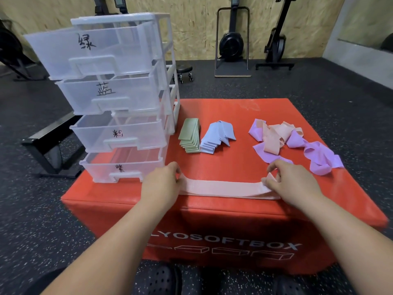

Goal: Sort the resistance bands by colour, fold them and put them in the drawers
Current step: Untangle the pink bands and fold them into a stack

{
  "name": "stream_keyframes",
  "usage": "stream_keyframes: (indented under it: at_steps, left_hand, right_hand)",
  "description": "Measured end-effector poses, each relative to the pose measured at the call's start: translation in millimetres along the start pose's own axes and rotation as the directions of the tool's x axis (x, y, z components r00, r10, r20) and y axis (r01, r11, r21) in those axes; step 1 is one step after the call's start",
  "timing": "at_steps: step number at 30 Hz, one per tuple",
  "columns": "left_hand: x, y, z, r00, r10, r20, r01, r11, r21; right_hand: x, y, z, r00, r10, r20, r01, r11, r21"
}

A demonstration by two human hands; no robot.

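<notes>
A pink resistance band (223, 188) lies stretched flat along the front edge of the red soft box (212, 116). My left hand (162, 184) pinches its left end and my right hand (291, 179) pinches its right end, lifting a fold there. Behind it sit a folded stack of green bands (190, 135) and a folded stack of blue bands (214, 136). To the right lies a loose tangle of pink bands (274, 133) and purple bands (316, 155). A clear drawer unit (119, 99) with several open drawers, each hand-labelled, stands on the box's left side.
Dark speckled rubber floor surrounds the box. A black metal frame (49, 143) lies to the left of it. Exercise machines (231, 39) and a small wheeled stool (184, 70) stand along the plywood back wall. My feet in black perforated clogs (163, 279) are in front of the box.
</notes>
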State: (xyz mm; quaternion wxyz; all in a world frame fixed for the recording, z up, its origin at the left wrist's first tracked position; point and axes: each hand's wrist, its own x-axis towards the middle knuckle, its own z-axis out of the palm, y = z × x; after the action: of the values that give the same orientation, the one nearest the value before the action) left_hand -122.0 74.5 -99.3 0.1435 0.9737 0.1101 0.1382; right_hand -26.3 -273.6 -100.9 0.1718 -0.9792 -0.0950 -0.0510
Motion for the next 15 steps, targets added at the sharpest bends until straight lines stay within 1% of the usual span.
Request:
stream_keyframes:
  at_steps: [3, 4, 6, 8, 10, 11, 13, 15]
  left_hand:
    - [0, 1, 1, 0.998, 0.051, 0.044, -0.059, 0.98, 0.19]
    - [0, 1, 0, 0.997, 0.059, 0.054, -0.07, 0.973, 0.222]
    - [4, 2, -4, 0.996, 0.068, 0.056, -0.079, 0.968, 0.24]
    - [9, 1, -11, 0.996, 0.081, 0.044, -0.089, 0.969, 0.23]
    - [13, -2, -16, 0.989, 0.138, 0.059, -0.147, 0.975, 0.168]
    - [15, -5, -17, 0.978, 0.188, 0.094, -0.198, 0.973, 0.12]
    - [15, -10, -18, 0.935, 0.288, 0.207, -0.301, 0.953, 0.037]
    - [13, -13, -14, 0.889, 0.339, 0.308, -0.351, 0.936, -0.017]
  right_hand:
    - [-1, 3, 5, 0.998, 0.016, 0.063, -0.004, 0.984, -0.177]
    - [-1, 3, 4, 0.996, 0.026, 0.083, -0.008, 0.979, -0.205]
    - [0, 4, -2, 0.993, 0.034, 0.11, -0.011, 0.979, -0.203]
    - [2, 5, -12, 0.993, 0.003, 0.122, 0.014, 0.991, -0.136]
    - [4, 7, -20, 0.984, -0.083, 0.156, 0.091, 0.995, -0.044]
    - [5, 9, -24, 0.971, -0.138, 0.196, 0.146, 0.989, -0.028]
    - [5, 12, -28, 0.929, -0.225, 0.293, 0.244, 0.969, -0.027]
    - [4, 14, -28, 0.909, -0.226, 0.35, 0.257, 0.966, -0.042]
